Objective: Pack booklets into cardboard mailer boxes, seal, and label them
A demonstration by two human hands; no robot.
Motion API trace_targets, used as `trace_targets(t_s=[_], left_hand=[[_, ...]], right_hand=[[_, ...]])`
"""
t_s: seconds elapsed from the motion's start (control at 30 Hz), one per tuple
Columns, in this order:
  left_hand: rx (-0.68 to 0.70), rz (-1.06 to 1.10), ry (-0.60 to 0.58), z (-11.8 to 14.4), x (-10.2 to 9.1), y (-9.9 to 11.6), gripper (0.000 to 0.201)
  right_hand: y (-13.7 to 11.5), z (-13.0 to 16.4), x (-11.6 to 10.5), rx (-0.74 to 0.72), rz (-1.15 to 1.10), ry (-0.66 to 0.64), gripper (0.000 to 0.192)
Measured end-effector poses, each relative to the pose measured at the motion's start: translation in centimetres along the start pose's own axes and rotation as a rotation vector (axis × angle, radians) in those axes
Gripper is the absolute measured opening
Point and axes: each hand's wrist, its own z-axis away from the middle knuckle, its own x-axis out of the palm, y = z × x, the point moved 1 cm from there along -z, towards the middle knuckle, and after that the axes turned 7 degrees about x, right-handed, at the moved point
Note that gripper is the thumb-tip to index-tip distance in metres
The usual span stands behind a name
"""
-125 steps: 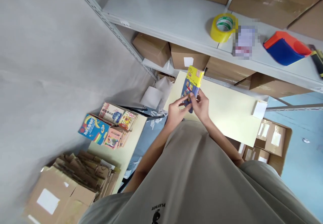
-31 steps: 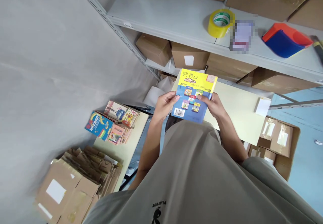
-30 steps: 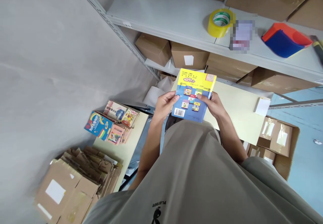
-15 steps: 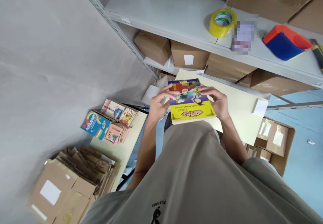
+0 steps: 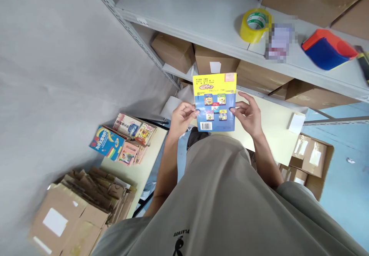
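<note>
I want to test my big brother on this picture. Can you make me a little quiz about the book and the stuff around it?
1. True or false: both hands grip the book by its side edges.
2. Which colour is the tape roll on the shelf? A red, B yellow, C black.
3. Fill in: the barcode sits at the book's lower ____ corner in the picture.

Key: 1 true, left hand and right hand pinch opposite edges. 2 B. 3 left.

Stockroom: metal shelving (image 5: pixel 184 14) stacked with cardboard boxes (image 5: pixel 173 52).
</note>
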Motion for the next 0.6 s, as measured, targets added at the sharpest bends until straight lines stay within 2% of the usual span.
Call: trace_targets(t_s=[0.13, 0.27, 0.37, 0.47, 0.6], left_hand=[[-0.053, -0.015, -0.076, 0.0, -0.8, -0.5, 0.066], [-0.072, 0.025, -0.119, 0.4, -1.2, -0.5, 0.075], [-0.076, 0.036, -0.066, 0.4, -0.8, -0.3, 0.075], [-0.081, -0.015, 0.007, 0.1, -0.3, -0.1, 0.065], [-0.163, -0.041, -0.003, -0.3, -0.1, -0.6, 0.066]], right_hand=[[0.5, -0.1, -0.4, -0.007, 0.018, 0.006, 0.057], [0.6, 0.1, -0.5, -0.029, -0.014, -0.039, 0.052], [0.4, 0.2, -0.2, -0.034, -0.011, -0.022, 0.052], [0.0, 0.2, 0.5, 0.002, -0.013, 0.028, 0.041], [-0.2, 0.2, 1.8, 0.118, -0.039, 0.001, 0.051]])
